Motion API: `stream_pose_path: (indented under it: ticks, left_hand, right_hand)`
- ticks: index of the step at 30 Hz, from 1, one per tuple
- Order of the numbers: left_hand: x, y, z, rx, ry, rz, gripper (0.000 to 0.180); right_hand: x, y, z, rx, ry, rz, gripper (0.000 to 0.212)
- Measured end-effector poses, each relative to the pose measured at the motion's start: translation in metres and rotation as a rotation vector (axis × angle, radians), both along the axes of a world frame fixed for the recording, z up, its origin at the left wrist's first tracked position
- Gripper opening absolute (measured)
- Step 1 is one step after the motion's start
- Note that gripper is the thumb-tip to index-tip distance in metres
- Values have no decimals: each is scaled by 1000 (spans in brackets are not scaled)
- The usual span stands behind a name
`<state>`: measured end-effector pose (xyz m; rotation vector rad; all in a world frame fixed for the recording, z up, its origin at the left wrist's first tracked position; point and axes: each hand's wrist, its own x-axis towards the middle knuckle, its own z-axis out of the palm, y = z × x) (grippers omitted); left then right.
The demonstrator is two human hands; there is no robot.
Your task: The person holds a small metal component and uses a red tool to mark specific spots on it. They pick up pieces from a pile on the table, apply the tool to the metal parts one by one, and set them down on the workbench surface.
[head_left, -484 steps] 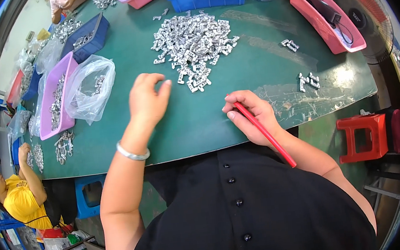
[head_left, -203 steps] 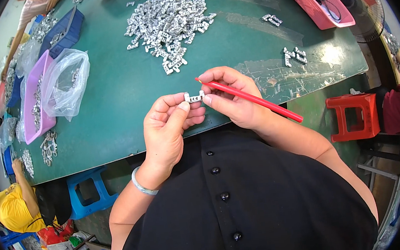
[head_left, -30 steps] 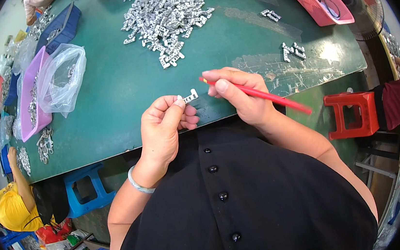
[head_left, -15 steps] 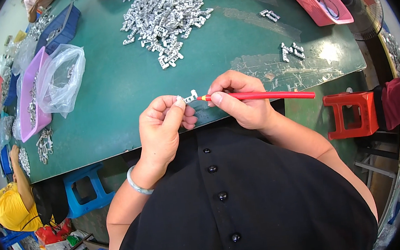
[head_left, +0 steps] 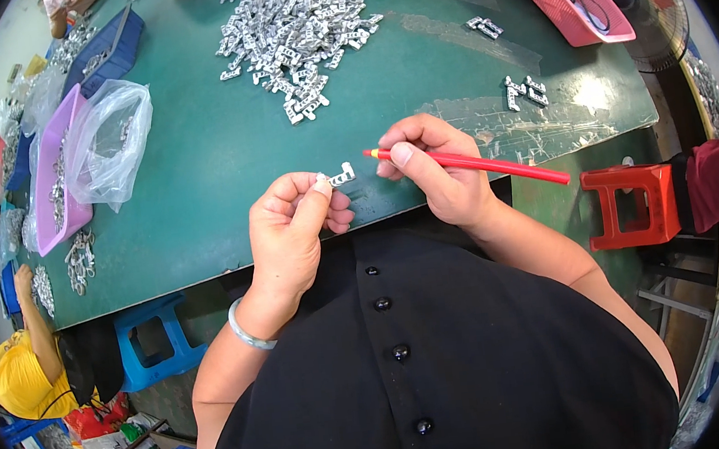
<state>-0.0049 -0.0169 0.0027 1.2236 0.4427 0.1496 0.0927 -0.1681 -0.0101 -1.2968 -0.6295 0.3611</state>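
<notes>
Between thumb and fingers, my left hand (head_left: 293, 218) pinches a small silvery metal part (head_left: 342, 175) with dark holes, its free end pointing right. My right hand (head_left: 446, 171) grips a red pencil-like stick (head_left: 493, 162) with a yellow band near its tip. That tip points left, a little above and to the right of the metal part, and the two are apart. Farther off on the green table (head_left: 197, 180) lies a big heap of similar metal parts (head_left: 296, 34). At the right are two small groups, the nearer parts (head_left: 526, 92) and the farther parts (head_left: 485, 28).
A purple basket (head_left: 46, 200) and a clear plastic bag (head_left: 110, 141) sit at the left, with a blue bin (head_left: 109, 53) behind. A pink basket (head_left: 551, 3) stands far right beside a fan (head_left: 648, 10). Stools, blue (head_left: 158, 346) and red (head_left: 633, 204), flank the table. A yellow-shirted person (head_left: 29, 373) sits left.
My right hand has drawn the red stick's tip up and away from the metal part, where it was touching or nearly so. My left hand stays almost still with the part.
</notes>
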Motion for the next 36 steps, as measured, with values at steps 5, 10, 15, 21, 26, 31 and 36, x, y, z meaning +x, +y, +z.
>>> stream_pose_path:
  ticks: [5,10,15,21,26,31,36]
  left_hand:
    - [0,-1,0,-3,-3,10,11]
    - [-2,0,0,-59,-23,-20,12]
    - [-2,-1,-1,-91,-33,-38,12]
    - [-2,-2,-3,-95,-15,-66,14]
    - [0,-6,-4,-137,-10,-109,21]
    - [-1,-6,-2,-276,-133,-218,32]
    - [-1,-7,-4,-260,-150,-246,38]
  right_hand:
    - [0,1,-2,0,25,85,21]
    - [-7,8,-6,9,-52,146,34]
    - [-6,10,-10,37,2,173,33]
    - [-7,12,-11,83,0,138,32]
    - [-8,14,-9,64,-175,88,30]
    - [-7,15,-4,-29,-397,10,30]
    - [-6,16,-3,-59,-515,-38,32]
